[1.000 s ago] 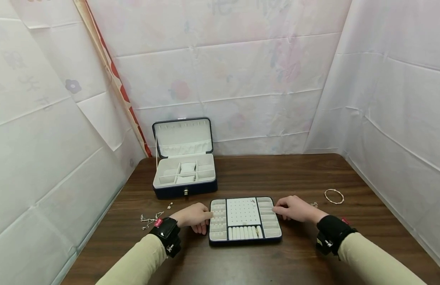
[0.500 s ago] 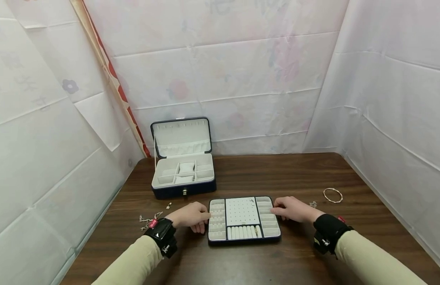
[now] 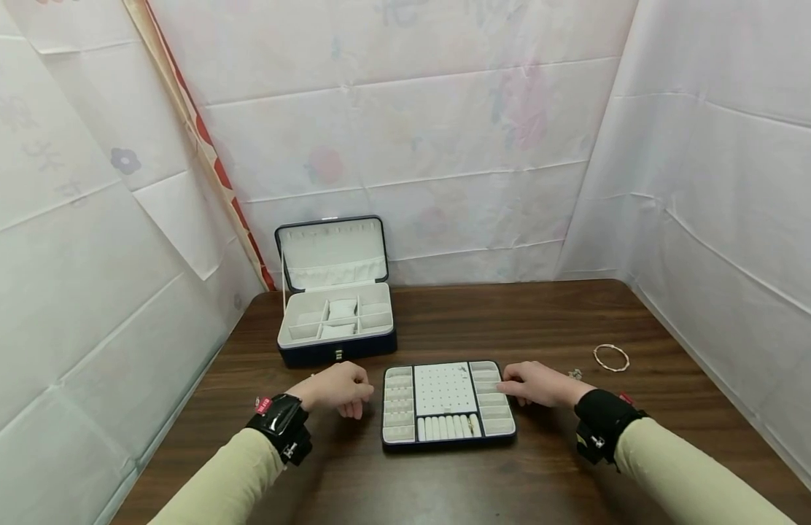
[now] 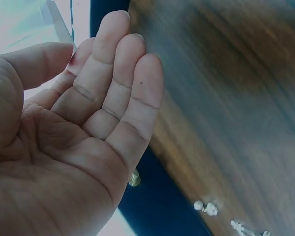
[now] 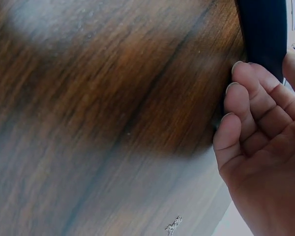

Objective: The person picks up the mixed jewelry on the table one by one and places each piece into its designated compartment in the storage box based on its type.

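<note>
A shallow navy jewelry tray (image 3: 445,389) with pale compartments, a dotted middle panel and a row of ring rolls lies flat on the table. A small gold piece (image 3: 472,426) sits among the rolls. At the tray's right side my right hand (image 3: 542,384) holds the edge, thumb over the rim and fingers against the outer wall. My left hand (image 3: 338,386) hovers left of the tray, apart from it, palm bare and fingers loosely bent. Beneath it the left wrist view shows a small earring (image 4: 205,207) and part of a chain (image 4: 243,228) on the wood.
A navy jewelry box (image 3: 338,350) with its lid raised stands at the back left. A gold bangle (image 3: 611,358) lies at the right, with a small chain-like trinket (image 3: 575,374) near my right wrist. White cloth walls (image 3: 405,146) surround the table.
My left hand has let go of the tray's left edge and drawn back up and to the left, now covering the earring and chain. My right hand stays at the tray's right edge.
</note>
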### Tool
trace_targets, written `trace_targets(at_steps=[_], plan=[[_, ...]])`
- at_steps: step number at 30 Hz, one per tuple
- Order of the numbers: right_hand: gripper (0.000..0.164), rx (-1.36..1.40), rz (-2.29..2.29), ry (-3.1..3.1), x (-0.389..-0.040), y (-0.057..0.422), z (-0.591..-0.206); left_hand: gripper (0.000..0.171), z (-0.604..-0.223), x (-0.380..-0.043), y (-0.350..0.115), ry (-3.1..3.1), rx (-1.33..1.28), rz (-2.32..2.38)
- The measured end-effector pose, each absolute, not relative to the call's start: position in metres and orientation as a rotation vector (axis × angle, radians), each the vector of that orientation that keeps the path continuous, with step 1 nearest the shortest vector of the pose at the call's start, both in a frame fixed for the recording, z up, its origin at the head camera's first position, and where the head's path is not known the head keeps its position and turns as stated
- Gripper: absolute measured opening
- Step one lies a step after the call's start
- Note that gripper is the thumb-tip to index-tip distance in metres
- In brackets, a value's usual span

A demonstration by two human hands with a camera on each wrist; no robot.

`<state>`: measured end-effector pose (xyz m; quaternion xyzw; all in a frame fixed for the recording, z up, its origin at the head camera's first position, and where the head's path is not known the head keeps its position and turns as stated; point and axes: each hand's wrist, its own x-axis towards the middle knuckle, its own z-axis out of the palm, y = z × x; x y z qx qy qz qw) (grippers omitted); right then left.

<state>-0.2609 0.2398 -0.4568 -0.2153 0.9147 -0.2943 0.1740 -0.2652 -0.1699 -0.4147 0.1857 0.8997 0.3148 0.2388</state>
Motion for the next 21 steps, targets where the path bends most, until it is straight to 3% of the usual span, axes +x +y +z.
trace_targets(at_steps=[21], plan=[[0.028, -0.603, -0.823, 2.578, -0.26, 0.24, -0.458, 0.023, -0.385, -0.277, -0.211, 2.641, 0.479, 0.793]])
